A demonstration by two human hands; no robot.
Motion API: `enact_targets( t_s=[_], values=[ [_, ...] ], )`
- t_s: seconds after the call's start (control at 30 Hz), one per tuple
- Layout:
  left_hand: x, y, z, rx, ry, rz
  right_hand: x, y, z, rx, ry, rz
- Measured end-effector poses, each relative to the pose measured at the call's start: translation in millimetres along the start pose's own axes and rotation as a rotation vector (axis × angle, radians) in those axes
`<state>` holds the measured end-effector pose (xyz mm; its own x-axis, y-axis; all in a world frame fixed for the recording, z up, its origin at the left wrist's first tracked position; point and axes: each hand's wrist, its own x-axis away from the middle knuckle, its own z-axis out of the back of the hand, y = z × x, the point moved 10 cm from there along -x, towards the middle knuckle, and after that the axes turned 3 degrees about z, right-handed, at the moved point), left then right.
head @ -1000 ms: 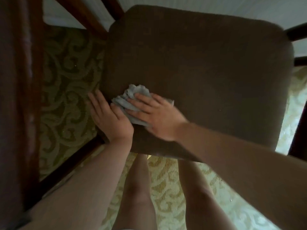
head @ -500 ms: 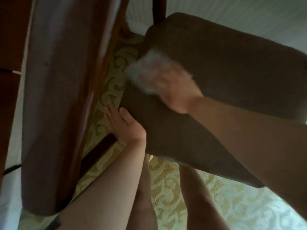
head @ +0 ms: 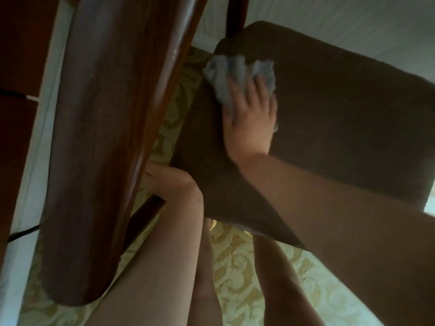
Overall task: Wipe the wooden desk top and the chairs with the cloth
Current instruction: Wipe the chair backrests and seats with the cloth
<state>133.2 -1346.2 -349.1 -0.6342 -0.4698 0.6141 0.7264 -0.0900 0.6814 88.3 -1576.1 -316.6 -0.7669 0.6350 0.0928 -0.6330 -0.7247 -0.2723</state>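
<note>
Head view, looking steeply down. Landmark: the brown upholstered chair seat (head: 329, 118).

Left of the seat, at the frame edge: dark reddish wood panels (head: 21, 67), then a pale strip of wall or skirting, with a thin dark cord (head: 22, 231) crossing it low down. Next, a broad polished wooden armrest (head: 103, 128) runs from upper right to lower left, its rounded end nearest the camera. It is glossy, with a light streak along its right edge. Whether it belongs to this chair or a second one cannot be told.

Between armrest and seat: carpet (head: 235, 255), pale green-yellow with a scroll pattern. It also shows below the seat, around the person's bare legs. A dark wooden rail (head: 146, 215) slants under the seat's near left corner.

Left hand (head: 174, 182) at the seat's near left corner, against its edge. Fingers partly hidden behind the armrest; cannot tell whether they curl around anything.

Seat: fabric dark brown, matte, corners rounded. Long axis runs from near left to far right across the frame. A wooden upright (head: 237, 15) rises at its far left corner.

Cloth (head: 226, 71): grey-blue, crumpled, on the seat's far left corner, bunched with no clear long axis. Its bulk lies ahead of the fingertips toward that corner.

Right hand (head: 251, 118) lies palm-down on the cloth, fingers spread and pressing it flat to the fabric, pointing toward the far left corner. A scrap of cloth shows beside the wrist.

Beyond the seat: pale ribbed wall panelling (head: 329, 20).
</note>
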Motion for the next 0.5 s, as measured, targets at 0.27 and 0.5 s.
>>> enact_targets(
  t_s=[0.27, 0.5],
  values=[
    [-15, -5, -11, -0.214, -0.144, -0.107, 78, -65, -38, 0.062, -0.315, 0.889],
    [7, -1, -30, -0.674, -0.171, -0.401, 61, 57, 8, -0.092, 0.097, -0.392]
  ],
)
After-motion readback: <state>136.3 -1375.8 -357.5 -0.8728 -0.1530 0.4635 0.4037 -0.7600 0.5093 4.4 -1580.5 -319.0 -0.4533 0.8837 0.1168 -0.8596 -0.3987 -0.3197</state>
